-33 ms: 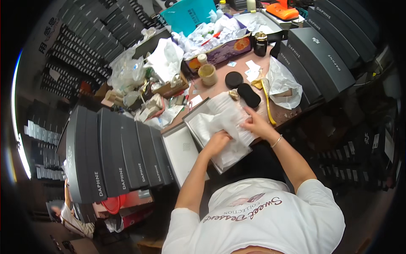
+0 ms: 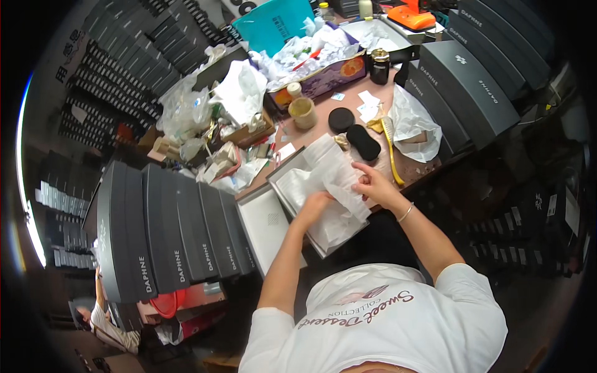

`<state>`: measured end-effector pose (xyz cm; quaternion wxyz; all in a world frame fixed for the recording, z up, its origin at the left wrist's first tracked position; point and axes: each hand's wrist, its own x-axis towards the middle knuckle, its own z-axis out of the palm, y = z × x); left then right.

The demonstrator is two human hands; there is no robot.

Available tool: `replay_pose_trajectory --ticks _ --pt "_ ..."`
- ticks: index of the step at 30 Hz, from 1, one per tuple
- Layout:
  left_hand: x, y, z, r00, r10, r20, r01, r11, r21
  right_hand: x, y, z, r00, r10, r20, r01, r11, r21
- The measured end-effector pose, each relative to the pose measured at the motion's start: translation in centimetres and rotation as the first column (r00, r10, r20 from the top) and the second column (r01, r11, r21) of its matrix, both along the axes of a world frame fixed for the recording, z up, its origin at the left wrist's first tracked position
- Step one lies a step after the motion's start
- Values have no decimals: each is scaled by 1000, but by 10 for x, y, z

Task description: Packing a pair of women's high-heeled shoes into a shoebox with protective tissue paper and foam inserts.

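Observation:
An open shoe box [image 2: 282,172] with pale walls lies tilted at the table's near edge, lined with white tissue paper [image 2: 339,225]. My left hand [image 2: 314,209] is over the box's middle, its curled fingers closed on the paper and their tips partly hidden by a fold. At the box's right side my right hand [image 2: 377,188] pinches the edge of the raised sheet between thumb and bent fingers. Whatever lies beneath the paper is hidden. Against the box's left side rests its light-coloured lid [image 2: 266,219], inner face up. Just beyond the paper sits a black oblong sponge-like pad [image 2: 364,142].
Beside the pad are a round black lid [image 2: 341,120] and a yellow-handled brush [image 2: 392,149]. Farther back stand a beige jar [image 2: 303,113], a dark jar [image 2: 380,66] and a carton of crumpled paper [image 2: 317,79]. Dark shoe boxes stand left [image 2: 163,230] and right [image 2: 469,87].
The raised sheet has shifted slightly at my right hand. My left hand has moved a little left, with its fingertips deeper behind the paper. The view has shifted slightly.

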<state>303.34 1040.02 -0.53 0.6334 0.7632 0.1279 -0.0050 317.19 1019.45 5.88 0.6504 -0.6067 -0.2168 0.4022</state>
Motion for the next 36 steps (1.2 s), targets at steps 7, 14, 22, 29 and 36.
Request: replay_pose_trajectory --ticks 7,14,22,29,36 --pt "7 -46 -16 987 126 105 -146 391 909 33 -19 24 752 -162 639 164 985 56" --pt "22 -30 38 910 3 -416 376 422 825 109 -67 59 55 107 993 573 811 -119" --pt "44 0 42 664 -117 -739 699 450 556 197 -81 -15 -208 218 954 632 774 -39" --pt "17 -3 24 903 -124 -412 430 251 867 218 -53 47 -34 249 968 587 789 -182" --pt "14 -3 128 912 301 279 -333 940 75 161 -9 184 -90 -90 992 152 983 103"
